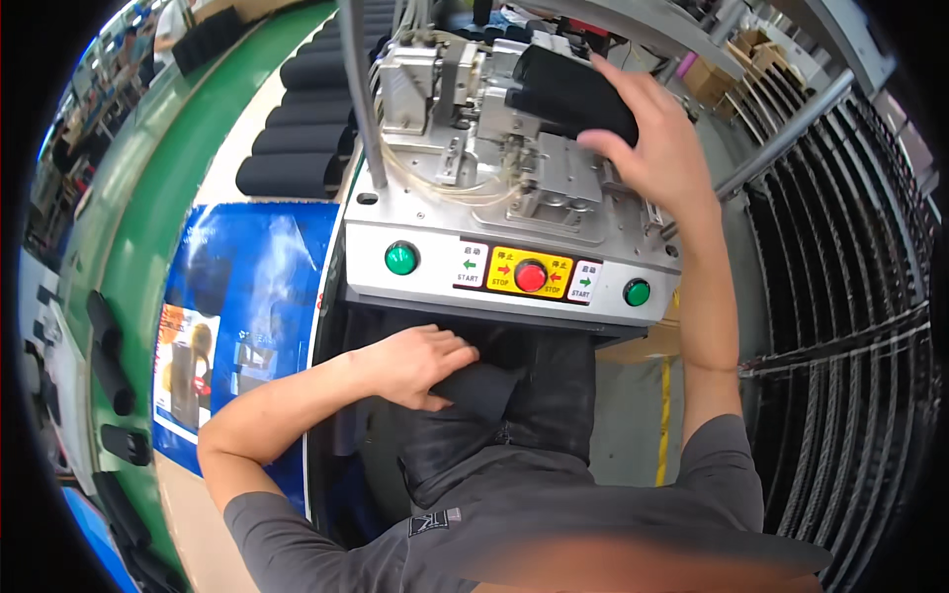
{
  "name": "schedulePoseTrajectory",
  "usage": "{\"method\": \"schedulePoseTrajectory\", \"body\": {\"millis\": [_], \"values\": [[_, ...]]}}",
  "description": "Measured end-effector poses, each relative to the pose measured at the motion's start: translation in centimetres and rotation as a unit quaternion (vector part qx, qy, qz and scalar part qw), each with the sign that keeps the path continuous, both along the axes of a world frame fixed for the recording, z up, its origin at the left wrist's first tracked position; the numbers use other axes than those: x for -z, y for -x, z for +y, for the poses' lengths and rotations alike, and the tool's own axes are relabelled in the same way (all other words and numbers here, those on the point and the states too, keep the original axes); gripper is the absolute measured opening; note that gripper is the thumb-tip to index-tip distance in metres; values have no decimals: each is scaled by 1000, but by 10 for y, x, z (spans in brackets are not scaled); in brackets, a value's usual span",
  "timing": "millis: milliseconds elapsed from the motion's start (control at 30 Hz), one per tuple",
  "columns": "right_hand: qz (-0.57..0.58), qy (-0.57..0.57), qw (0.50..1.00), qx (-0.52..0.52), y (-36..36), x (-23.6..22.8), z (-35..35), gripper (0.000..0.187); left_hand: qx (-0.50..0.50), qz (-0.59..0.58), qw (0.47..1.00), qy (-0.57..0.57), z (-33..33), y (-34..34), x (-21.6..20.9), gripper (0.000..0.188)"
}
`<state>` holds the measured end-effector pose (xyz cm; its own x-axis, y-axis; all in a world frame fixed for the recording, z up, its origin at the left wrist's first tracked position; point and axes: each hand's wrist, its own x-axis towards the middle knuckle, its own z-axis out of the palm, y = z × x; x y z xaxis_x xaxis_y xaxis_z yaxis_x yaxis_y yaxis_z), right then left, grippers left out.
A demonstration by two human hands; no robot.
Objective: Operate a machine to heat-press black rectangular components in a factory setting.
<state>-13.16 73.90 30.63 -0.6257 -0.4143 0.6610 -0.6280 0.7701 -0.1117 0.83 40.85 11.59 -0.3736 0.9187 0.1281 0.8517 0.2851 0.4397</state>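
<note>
My right hand (657,148) is raised over the right side of a metal bench machine (573,178), its thumb and fingers curled round the end of a black padded piece (568,94). That piece lies across the top of the machine's fixtures and looks rounded. Down at my lap, my left hand (420,366) is closed on a dark grey, flat-looking piece (484,392), with the fingertips partly hidden. The piece rests over my dark trousers, below the machine's front panel.
The front panel carries a green button (401,258) at its left, a red button (531,276) mid-panel and another green button (637,292). Several black rolled pieces (292,173) lie in a row at left, behind a blue printed sheet (247,326). Black ribbed racking (840,395) stands at right.
</note>
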Motion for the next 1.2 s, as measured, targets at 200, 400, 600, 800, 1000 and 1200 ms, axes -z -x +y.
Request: {"method": "schedulePoseTrajectory", "body": {"millis": [200,400,600,800,1000,1200], "values": [[-104,-190,975,43,100,-24,-9,72,2,-23,999,47,-12,12,4,66],[-249,-218,943,21,133,-11,-13,71,-4,-22,998,50,-16,12,11,64],[-261,-213,940,49,145,-5,-19,70,-9,-32,998,51,-16,12,12,64],[-278,-198,939,33,160,-4,-14,69,-13,-23,998,54,-18,14,13,64],[-251,-197,947,22,158,-2,-14,71,-12,-25,997,67,-17,16,14,68],[-287,-183,940,32,144,-3,-19,76,-18,-28,996,85,-19,16,16,71]]}}
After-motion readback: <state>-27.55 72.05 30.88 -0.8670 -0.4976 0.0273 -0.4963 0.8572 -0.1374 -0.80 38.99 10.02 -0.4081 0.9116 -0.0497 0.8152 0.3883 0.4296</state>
